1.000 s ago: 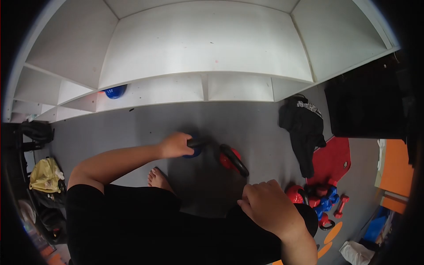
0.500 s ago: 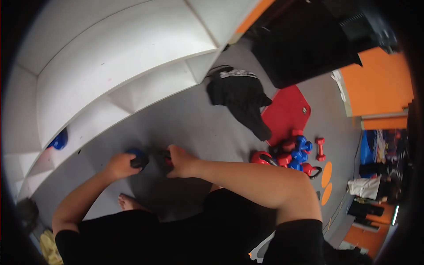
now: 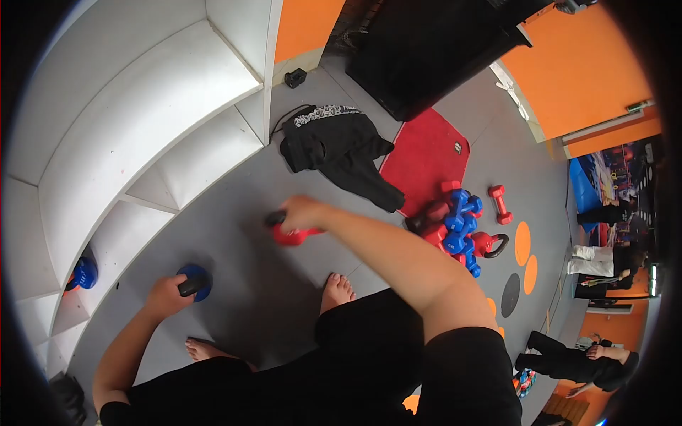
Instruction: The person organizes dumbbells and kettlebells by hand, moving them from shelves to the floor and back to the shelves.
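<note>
My left hand [image 3: 168, 297] is wrapped round the black handle of a blue kettlebell [image 3: 202, 282], low over the grey floor by the white shelf. Farther forward and to the right, my right hand [image 3: 301, 214] grips the black handle of a red kettlebell [image 3: 290, 236], whose red body shows beneath the fingers. The two kettlebells are well apart, ahead of my bare feet [image 3: 337, 291].
A white shelf unit [image 3: 142, 117] curves along the left, with another blue kettlebell [image 3: 86, 272] in a low compartment. Ahead lie black clothing [image 3: 341, 145] and a red mat [image 3: 430, 153]. Blue and red dumbbells [image 3: 460, 224] are piled at right. Several people [image 3: 593, 362] are farther right.
My hands have moved apart, each with its kettlebell: the left back toward me, the right forward. The view has shifted, and the red kettlebell shows more clearly.
</note>
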A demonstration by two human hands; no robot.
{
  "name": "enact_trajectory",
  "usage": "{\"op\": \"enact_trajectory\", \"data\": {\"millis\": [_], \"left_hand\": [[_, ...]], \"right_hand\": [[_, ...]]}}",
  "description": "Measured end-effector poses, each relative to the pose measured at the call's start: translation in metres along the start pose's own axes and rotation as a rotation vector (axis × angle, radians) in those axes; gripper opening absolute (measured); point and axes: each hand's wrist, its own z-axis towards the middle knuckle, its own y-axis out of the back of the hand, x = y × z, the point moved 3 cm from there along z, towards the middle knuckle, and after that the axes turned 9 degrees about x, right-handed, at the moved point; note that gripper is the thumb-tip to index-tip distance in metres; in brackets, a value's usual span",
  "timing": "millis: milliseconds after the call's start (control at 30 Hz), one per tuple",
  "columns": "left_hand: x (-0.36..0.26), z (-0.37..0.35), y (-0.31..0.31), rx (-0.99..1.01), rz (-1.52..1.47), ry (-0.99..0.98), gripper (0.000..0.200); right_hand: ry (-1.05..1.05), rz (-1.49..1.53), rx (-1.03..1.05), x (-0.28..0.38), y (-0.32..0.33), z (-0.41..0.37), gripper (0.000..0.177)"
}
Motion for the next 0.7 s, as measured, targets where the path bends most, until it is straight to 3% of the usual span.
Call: {"op": "enact_trajectory", "data": {"millis": [33, 133, 167, 200, 300, 367, 467, 567, 700], "left_hand": [[0.0, 0.001, 0.001, 0.024, 0.009, 0.016, 0.027], [0.002, 0.002, 0.0, 0.055, -0.01, 0.032, 0.028], [-0.001, 0.003, -0.001, 0.054, -0.009, 0.031, 0.028], [-0.002, 0.002, -0.001, 0.054, 0.002, 0.04, 0.029], [-0.006, 0.003, 0.006, 0.1, 0.017, 0.083, 0.029], [-0.005, 0.004, 0.006, 0.148, 0.013, 0.118, 0.03], [-0.002, 0.008, 0.004, 0.147, 0.02, 0.102, 0.029], [-0.002, 0.009, 0.002, 0.149, 0.041, 0.086, 0.028], [0.002, 0.012, 0.001, 0.129, 0.074, 0.06, 0.027]], "right_hand": [[-0.051, -0.028, -0.1, -0.016, 0.028, -0.015, 0.041], [-0.17, 0.323, -0.437, -0.072, 0.094, -0.074, 0.036], [-0.202, 0.243, -0.613, -0.134, 0.111, -0.055, 0.029], [-0.198, 0.311, -0.678, -0.125, 0.121, -0.093, 0.025], [-0.381, 0.122, -1.014, -0.2, 0.141, -0.117, 0.034], [-0.452, 0.082, -1.075, -0.225, 0.149, -0.139, 0.037], [-0.703, 0.055, -1.0, -0.256, 0.149, -0.159, 0.036], [-0.668, 0.051, -0.944, -0.32, 0.135, -0.153, 0.034], [-0.793, 0.113, -1.041, -0.319, 0.133, -0.164, 0.038]]}}
